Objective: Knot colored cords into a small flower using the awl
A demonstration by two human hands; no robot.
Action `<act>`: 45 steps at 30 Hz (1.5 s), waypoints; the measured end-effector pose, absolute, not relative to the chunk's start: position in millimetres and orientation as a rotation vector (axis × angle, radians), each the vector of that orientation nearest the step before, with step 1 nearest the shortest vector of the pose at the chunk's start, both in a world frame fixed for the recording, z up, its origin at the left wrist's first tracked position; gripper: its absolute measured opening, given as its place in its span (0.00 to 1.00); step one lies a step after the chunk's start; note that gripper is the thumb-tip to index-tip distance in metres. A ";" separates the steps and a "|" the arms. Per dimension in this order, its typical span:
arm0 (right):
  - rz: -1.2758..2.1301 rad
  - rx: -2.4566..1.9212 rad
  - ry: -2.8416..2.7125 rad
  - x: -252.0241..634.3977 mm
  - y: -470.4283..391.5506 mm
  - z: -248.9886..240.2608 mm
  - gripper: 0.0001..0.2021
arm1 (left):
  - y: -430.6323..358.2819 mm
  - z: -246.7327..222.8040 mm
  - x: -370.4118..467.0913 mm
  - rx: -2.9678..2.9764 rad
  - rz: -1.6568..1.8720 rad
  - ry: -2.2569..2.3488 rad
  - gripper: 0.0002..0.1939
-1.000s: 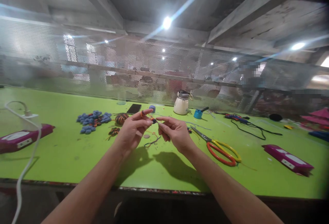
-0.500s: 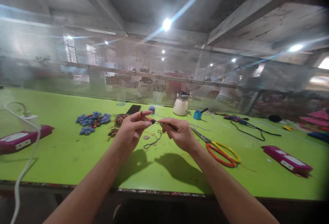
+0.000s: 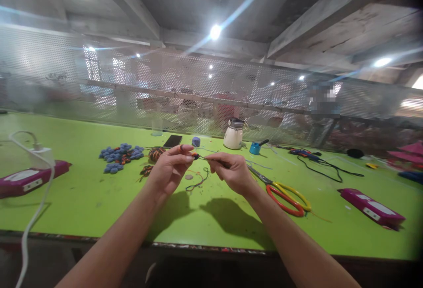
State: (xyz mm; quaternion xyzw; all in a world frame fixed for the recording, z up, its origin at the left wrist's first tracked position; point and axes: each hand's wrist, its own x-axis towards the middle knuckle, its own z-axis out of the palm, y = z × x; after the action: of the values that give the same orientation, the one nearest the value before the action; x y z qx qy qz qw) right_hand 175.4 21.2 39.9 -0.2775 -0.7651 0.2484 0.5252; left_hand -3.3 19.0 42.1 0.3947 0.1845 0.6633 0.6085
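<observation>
My left hand is closed in a pinch on a small dark crochet piece with a bit of orange in it. Orange and dark yarn is wound about the index finger of that hand. From the right, my right hand grips a thin crochet hook, its tip at the piece; the handle is mostly hidden by the fingers. Beneath the hands a dark yarn strand lies curled on the green table. A multicoloured yarn ball sits just behind my left hand.
Blue crocheted flowers are heaped at left, near a phone. Scissors with red and yellow handles lie right of my right hand. Behind stand a white jug and blue pot. Purple power strips lie on both sides.
The hook and the small piece have shifted slightly against each other between my fingers. Both hands stay in nearly the same place, and the view has moved a little.
</observation>
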 end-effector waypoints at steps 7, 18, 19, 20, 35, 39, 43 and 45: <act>0.689 -0.667 -1.803 173.7 20.0 42.1 0.10 | 19.0 41.3 -3.3 0.924 1.519 0.416 0.10; 1.128 -0.607 -1.575 163.6 17.4 38.9 0.13 | 18.8 43.1 0.4 0.840 1.383 0.436 0.11; 1.159 -0.604 -1.542 162.2 17.4 38.4 0.13 | 18.2 43.1 0.8 0.844 1.388 0.436 0.14; 1.187 -0.599 -1.513 161.0 17.3 38.0 0.13 | 17.6 43.0 1.2 0.860 1.399 0.425 0.18; 1.244 -0.631 -1.382 151.9 13.7 39.3 0.23 | 14.2 42.3 11.1 1.068 1.606 0.441 0.30; 1.224 -0.662 -1.378 152.7 15.3 39.5 0.23 | 16.2 41.8 9.5 0.990 1.442 0.467 0.29; 1.212 -0.668 -1.388 153.2 15.4 38.4 0.22 | 17.5 42.3 8.8 0.947 1.381 0.496 0.28; 1.221 -0.667 -1.400 153.4 15.2 38.4 0.22 | 17.6 42.3 8.9 0.957 1.429 0.492 0.29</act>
State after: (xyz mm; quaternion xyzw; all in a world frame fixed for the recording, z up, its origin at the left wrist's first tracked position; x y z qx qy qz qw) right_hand 153.4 15.2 38.4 -0.2818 -0.5918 0.5161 0.5514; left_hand 8.9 17.6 42.3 0.4172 0.2143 0.6229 0.6261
